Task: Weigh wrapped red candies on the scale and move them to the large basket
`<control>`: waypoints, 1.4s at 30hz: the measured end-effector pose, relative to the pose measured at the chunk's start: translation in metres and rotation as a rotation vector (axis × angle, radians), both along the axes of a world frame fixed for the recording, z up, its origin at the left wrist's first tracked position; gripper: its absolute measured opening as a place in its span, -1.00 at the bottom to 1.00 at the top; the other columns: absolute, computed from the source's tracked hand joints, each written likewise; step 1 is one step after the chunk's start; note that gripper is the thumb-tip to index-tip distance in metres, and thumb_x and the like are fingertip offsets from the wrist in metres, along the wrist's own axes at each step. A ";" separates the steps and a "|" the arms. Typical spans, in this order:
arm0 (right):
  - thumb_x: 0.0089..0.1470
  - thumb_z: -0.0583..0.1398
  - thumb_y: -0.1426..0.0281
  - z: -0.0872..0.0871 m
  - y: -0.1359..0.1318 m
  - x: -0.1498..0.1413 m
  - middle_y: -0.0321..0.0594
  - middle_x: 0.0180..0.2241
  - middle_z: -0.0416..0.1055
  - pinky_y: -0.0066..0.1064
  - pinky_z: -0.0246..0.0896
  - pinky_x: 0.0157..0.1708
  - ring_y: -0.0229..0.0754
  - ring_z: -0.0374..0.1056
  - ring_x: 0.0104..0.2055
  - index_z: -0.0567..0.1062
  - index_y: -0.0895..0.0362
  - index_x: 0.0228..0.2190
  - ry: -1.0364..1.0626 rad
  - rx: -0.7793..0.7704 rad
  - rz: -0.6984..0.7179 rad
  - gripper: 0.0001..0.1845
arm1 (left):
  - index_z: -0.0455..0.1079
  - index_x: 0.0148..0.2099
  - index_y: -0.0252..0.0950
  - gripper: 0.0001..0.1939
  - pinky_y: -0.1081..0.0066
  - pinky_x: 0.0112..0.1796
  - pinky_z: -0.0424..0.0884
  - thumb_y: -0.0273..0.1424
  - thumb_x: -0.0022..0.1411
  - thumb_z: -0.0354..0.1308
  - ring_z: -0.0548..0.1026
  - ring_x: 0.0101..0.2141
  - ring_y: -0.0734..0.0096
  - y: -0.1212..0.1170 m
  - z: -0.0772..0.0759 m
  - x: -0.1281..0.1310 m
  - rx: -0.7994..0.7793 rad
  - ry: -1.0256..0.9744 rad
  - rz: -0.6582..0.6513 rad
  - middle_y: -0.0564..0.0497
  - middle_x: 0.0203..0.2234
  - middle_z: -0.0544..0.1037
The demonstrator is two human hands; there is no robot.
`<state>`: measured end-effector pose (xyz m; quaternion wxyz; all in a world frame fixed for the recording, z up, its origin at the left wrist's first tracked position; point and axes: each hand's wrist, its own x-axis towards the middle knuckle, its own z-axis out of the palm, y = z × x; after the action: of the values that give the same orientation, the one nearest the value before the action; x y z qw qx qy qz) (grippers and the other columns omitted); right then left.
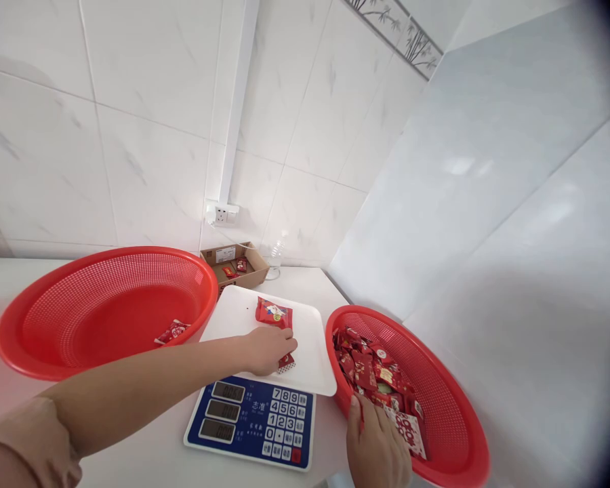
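Note:
My left hand (269, 350) reaches over the white weighing tray (315, 359), its fingers closed on a small red snack packet (287, 364) that shows only in part beneath them. Just beyond it another red packet (274, 313) lies on the tray. Below the tray sits the blue electronic scale (257, 434) with keypad and displays. At the near rim of the right red basket (455, 407), my right hand (379, 447) grips the edge, thumb outside and fingers over it. Inside are many red packets (363, 369) and a white-and-red patterned one (409, 430) beside my fingers.
On the left stands a large red mesh basket (106, 254) with one red packet (173, 331) in view. A cardboard box (254, 268) holding a few packets sits behind the tray, next to a clear plastic bottle (276, 254). Tiled walls (295, 135) bound the table.

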<state>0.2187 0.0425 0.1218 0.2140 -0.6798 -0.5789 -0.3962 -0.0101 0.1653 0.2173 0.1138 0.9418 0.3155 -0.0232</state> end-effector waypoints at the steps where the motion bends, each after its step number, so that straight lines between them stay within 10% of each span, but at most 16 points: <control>1: 0.28 -0.06 0.24 0.000 0.000 0.000 -0.09 -0.39 0.54 -0.36 0.15 -0.37 -0.17 0.37 -0.45 0.58 0.19 -0.30 0.003 -0.002 -0.008 -0.52 | 0.32 0.01 -0.37 -0.67 0.12 -0.16 0.41 -0.51 0.16 0.06 0.45 -0.10 0.11 -0.002 0.002 -0.001 -0.009 -0.003 0.008 -0.20 -0.02 0.42; 12: 0.29 -0.13 0.21 -0.004 0.002 0.000 -0.08 -0.39 0.53 -0.35 0.11 -0.38 -0.16 0.34 -0.46 0.59 0.20 -0.33 0.032 0.008 -0.019 -0.42 | 0.37 -0.07 -0.32 -0.72 0.19 -0.15 0.42 -0.32 0.18 0.19 0.45 -0.16 0.28 0.000 0.012 -0.023 -0.193 -0.082 0.261 -0.08 -0.10 0.45; 20: 0.29 -0.10 0.22 -0.006 0.004 0.001 -0.08 -0.37 0.53 -0.33 0.13 -0.36 -0.14 0.38 -0.43 0.59 0.20 -0.31 0.019 0.035 0.002 -0.47 | 0.37 -0.06 -0.32 -0.69 0.13 -0.08 0.40 -0.21 0.27 0.08 0.43 -0.09 0.25 0.050 0.010 -0.021 -0.116 -0.299 0.590 -0.09 -0.05 0.44; 32: 0.25 -0.03 0.22 -0.025 0.008 0.025 -0.08 -0.36 0.53 -0.36 0.13 -0.44 -0.14 0.38 -0.46 0.59 0.16 -0.30 -0.064 -0.049 0.039 -0.56 | 0.38 -0.03 -0.30 -0.71 0.03 0.02 0.33 -0.32 0.22 0.17 0.34 0.05 0.16 0.053 -0.001 -0.018 -0.189 -0.479 0.656 -0.11 0.09 0.35; 42: 0.25 -0.02 0.25 -0.032 0.011 0.035 -0.12 -0.42 0.52 -0.38 0.17 -0.45 -0.19 0.40 -0.48 0.58 0.16 -0.29 -0.066 -0.083 0.086 -0.58 | 0.36 -0.07 -0.35 -0.74 0.31 -0.30 0.49 -0.30 0.26 0.13 0.49 -0.30 0.40 0.043 -0.008 -0.037 -0.578 -0.611 0.791 -0.02 -0.23 0.50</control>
<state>0.2540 0.0530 0.0900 0.1833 -0.6492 -0.6303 -0.3844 -0.0470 0.2088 0.2091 0.4522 0.6469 0.5775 0.2088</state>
